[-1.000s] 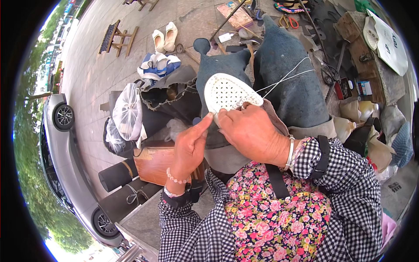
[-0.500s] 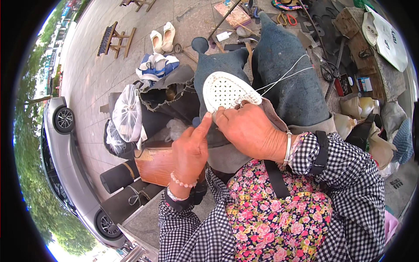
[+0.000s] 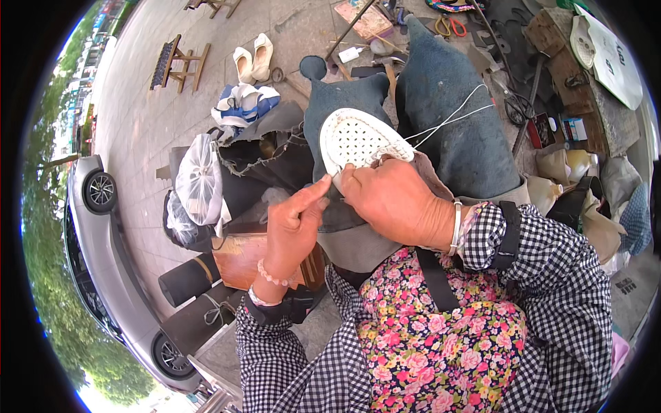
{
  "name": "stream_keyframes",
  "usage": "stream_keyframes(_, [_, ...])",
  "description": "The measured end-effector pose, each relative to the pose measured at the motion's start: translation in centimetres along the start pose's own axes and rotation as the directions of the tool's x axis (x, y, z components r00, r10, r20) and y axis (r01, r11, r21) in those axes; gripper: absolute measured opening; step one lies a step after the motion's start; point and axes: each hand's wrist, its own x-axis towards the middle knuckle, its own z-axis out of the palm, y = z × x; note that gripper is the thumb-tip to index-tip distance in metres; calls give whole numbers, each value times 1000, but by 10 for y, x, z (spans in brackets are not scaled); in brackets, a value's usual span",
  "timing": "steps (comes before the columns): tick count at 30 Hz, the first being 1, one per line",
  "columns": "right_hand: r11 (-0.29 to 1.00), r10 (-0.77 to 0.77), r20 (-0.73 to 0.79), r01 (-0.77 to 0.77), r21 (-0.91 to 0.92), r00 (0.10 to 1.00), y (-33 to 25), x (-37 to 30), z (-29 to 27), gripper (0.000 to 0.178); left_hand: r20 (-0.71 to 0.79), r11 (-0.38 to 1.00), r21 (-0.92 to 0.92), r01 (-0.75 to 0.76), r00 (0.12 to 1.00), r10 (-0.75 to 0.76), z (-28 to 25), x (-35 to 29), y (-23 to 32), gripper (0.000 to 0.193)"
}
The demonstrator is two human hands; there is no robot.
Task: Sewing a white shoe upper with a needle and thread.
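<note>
A white perforated shoe (image 3: 358, 141) rests on the dark blue-grey cloth over my lap, its rounded, hole-punched end pointing away from me. My right hand (image 3: 392, 203) is closed around the near part of the shoe, the fingertips bent over its edge. At the shoe's near left edge, the fingertips of my left hand (image 3: 296, 220) are drawn together; whatever lies between them is too small to make out. White thread (image 3: 451, 118) runs from the shoe's right side across the cloth-covered right knee (image 3: 451, 138). The near end of the shoe is hidden under my right hand.
Left of my lap lie a blue-and-white bundle (image 3: 246, 103), a plastic bag (image 3: 199, 179) and a brown wooden box (image 3: 241, 258). Cream shoes (image 3: 253, 60) stand farther off. Red-handled scissors (image 3: 458, 27), a bottle (image 3: 350, 54) and a wooden crate (image 3: 575, 89) are ahead and right. A car (image 3: 113, 261) is parked at left.
My left hand has turned and moved slightly down and left, its fingertips still at the shoe's edge. My right hand keeps its hold on the shoe with little movement.
</note>
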Motion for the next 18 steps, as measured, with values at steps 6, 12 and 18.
stream_keyframes(6, [997, 5, 20, -3, -80, 1000, -8, 0, -3, 38, 72, 940, -337, 49, 997, -27, 4, -3, -36, 32])
stream_keyframes(12, [997, 75, -34, -74, 32, 997, -14, -2, -9, 38, -29, 899, -433, -67, 998, 60, 19, -9, -45, 32])
stream_keyframes(18, [982, 153, -9, -151, 113, 988, -14, -7, -10, 40, -27, 853, -517, -74, 997, 70, 23, -5, -46, 33])
